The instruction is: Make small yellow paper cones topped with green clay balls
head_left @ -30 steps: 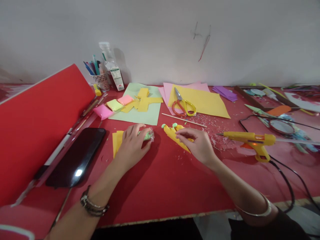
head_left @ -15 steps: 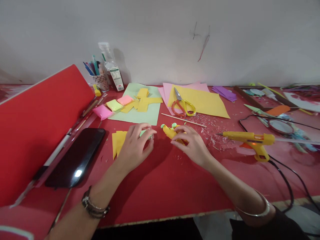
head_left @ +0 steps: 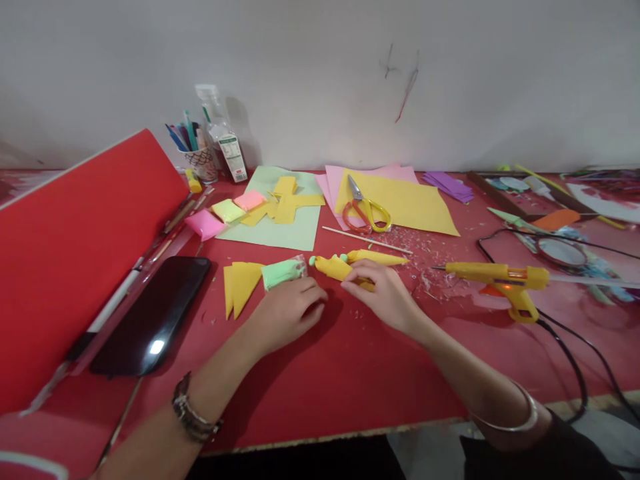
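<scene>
Red covers the worktop [head_left: 300, 387] before us, its near edge rough and chipped, and a grey wall [head_left: 320, 100] rises behind it. To our left slants a large red board [head_left: 90, 253], with a dark phone [head_left: 153, 317] lying beside it. Pale scraps [head_left: 423, 267] litter the surface between the scissors [head_left: 359, 198] and a yellow glue gun [head_left: 500, 275] with a small orange light glowing on it.

At the back, a patterned cup [head_left: 202, 163] holds several pens [head_left: 186, 135], and next to it we see a clear bottle [head_left: 231, 153], dark in its lower part. Three small packets, pink [head_left: 205, 225], yellow [head_left: 229, 211] and peach, lie in a row by a pale green sheet [head_left: 295, 237]. Nearer us is a clear packet [head_left: 283, 272] with something green inside.

Our hands are apart. The left hand [head_left: 287, 310] is palm down, fingers loosely curled, just in front of the clear packet; we cannot tell whether they touch. The right hand [head_left: 377, 293] has thumb and fingers around a yellow cone [head_left: 333, 268] with a green tip, near the worktop's middle. Just behind that hand lies a second cone [head_left: 383, 258].
</scene>
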Tool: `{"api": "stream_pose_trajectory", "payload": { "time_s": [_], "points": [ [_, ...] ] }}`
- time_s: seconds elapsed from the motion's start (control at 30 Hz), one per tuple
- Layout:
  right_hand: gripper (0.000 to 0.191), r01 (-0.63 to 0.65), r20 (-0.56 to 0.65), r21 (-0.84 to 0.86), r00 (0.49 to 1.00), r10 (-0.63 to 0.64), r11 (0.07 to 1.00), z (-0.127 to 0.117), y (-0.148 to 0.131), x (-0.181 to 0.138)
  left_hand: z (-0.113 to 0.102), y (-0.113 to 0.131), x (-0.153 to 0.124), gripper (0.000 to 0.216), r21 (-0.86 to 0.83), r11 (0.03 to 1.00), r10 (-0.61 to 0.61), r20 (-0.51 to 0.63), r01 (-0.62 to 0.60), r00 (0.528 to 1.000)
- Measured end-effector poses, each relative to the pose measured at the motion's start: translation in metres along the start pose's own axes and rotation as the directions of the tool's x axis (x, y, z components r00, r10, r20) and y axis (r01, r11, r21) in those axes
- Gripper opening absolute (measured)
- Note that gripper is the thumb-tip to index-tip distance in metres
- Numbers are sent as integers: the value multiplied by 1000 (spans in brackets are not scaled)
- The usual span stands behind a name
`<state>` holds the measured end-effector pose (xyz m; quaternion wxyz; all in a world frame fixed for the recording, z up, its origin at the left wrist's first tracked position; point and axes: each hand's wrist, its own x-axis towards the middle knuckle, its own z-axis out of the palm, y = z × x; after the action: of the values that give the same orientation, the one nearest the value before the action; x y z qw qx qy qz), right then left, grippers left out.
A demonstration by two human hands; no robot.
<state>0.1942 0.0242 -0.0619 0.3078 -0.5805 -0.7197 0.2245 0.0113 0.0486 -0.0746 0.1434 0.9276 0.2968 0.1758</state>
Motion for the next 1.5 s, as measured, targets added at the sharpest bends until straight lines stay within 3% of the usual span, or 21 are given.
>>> {"api": "stream_pose_trajectory", "payload": {
  "time_s": [0.13, 0.3, 0.4, 0.5, 0.67, 0.87, 1.0, 1.1, 1.2, 1.33, 1.5],
  "points": [
    [16, -103, 16, 325, 995, 103, 940, 0, -3, 1, -2, 4, 0, 19, -82, 991, -101, 62, 106, 993],
    [17, -207, 86, 663, 976, 202, 720, 6, -10, 0, -3, 8, 2, 23, -152, 971, -166, 122, 183, 979],
    [19, -240, 186, 735, 971, 151, 634, 11, -15, -3, -2, 10, 3, 23, -252, 937, -220, 106, 240, 970],
    [19, -271, 255, 744, 960, 115, 611, 15, -18, -5, -1, 11, 2, 24, -359, 894, -251, 90, 267, 964],
    [20, -242, 246, 792, 967, 70, 561, 17, -17, -5, 2, 9, -2, 29, -549, 805, -247, 34, 225, 969],
    [18, -165, 222, 782, 975, -21, 601, 17, -15, -6, 1, 10, -2, 30, -729, 664, -216, 26, 166, 976],
    [16, -109, 220, 737, 972, -85, 668, 18, -15, -8, -2, 13, 1, 24, -793, 550, -333, 77, 260, 940],
    [16, -10, 107, 679, 991, -86, 734, 16, -16, -8, -6, 15, 3, 21, -834, 493, -407, 34, 250, 913],
    [15, -7, -6, 586, 1000, 13, 810, 11, -16, -6, -11, 15, 4, 20, -833, 498, -484, -34, 242, 875],
    [11, -97, -46, 565, 988, 148, 819, 5, -14, -4, -10, 14, 3, 18, -775, 512, -556, 28, 369, 831],
    [8, -27, -196, 610, 963, 184, 792, 4, -15, -4, -5, 14, 1, 19, -715, 585, -486, 70, 384, 871]
  ]
}}
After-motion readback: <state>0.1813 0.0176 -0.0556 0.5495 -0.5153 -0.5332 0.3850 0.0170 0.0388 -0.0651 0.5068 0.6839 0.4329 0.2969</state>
